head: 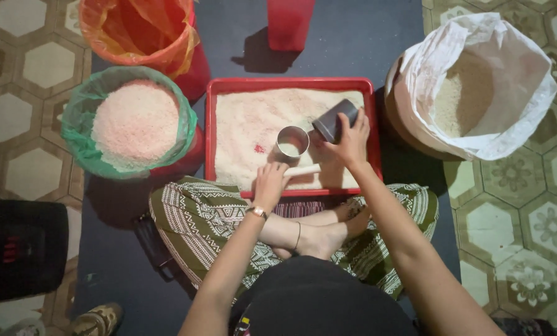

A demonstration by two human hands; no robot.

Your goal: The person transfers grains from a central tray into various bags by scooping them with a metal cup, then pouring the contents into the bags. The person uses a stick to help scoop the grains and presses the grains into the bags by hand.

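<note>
Patterned floor tiles with pale hexagons frame a dark mat (353, 37), and I sit cross-legged on that mat in green-and-white patterned trousers. Directly in front of my knees lies a red rectangular tray (209, 130) filled with a flat layer of white rice grains, with one small red speck left of centre.

My left hand (270, 183) is closed around the pale handle of a small metal cup (291, 143), which stands upright over the rice in the tray, its open mouth facing up. My right hand (351, 140) is clamped on a dark grey cylindrical tin (334, 120), tilted with its mouth turned down-left toward the metal cup, just beside it. The two hands are near each other but apart, over the right half of the tray.

Left of the tray sits a round bucket lined with a green plastic bag (79, 124), heaped with pinkish-white rice. Behind it is a red bucket lined with an orange bag (166, 43). A red plastic container (289, 23) stands at the far edge of the mat. To the right, a white plastic sack (509, 112) is rolled open, showing white rice inside. A black box (20, 249) rests at the lower left.
</note>
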